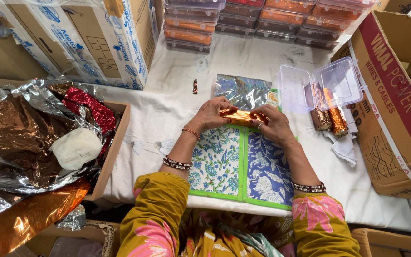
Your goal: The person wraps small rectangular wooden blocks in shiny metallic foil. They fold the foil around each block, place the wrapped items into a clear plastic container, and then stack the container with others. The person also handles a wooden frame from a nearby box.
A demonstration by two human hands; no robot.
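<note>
At the centre of the cloth-covered table (167, 102), above a floral printed mat (239, 164): one small roll in orange-gold foil (240, 115), held level between both hands; left hand (210, 114) at its 9 o'clock end, fingers curled and pinched on the foil; right hand (272, 124) at its 3 o'clock end, fingers closed on the wrapper, seemingly to keep the foil taut around the contents; both wrists bent inward, forearms converging from 6 o'clock, bangles on each. At 12 o'clock of the roll, touching the mat's far edge: a flat sheet of silvery foil (243, 90). At 2 o'clock: a clear hinged plastic box (317, 85), lid open, with foil-wrapped rolls (331, 114) in and beside it, close at hand. At 12 o'clock, far edge: stacked clear boxes with orange contents (262, 19). At 9 o'clock: a shallow carton (115, 143) heaped with crumpled foils and a white lump (75, 148). At 3 o'clock: a large cardboard carton (396, 109).
</note>
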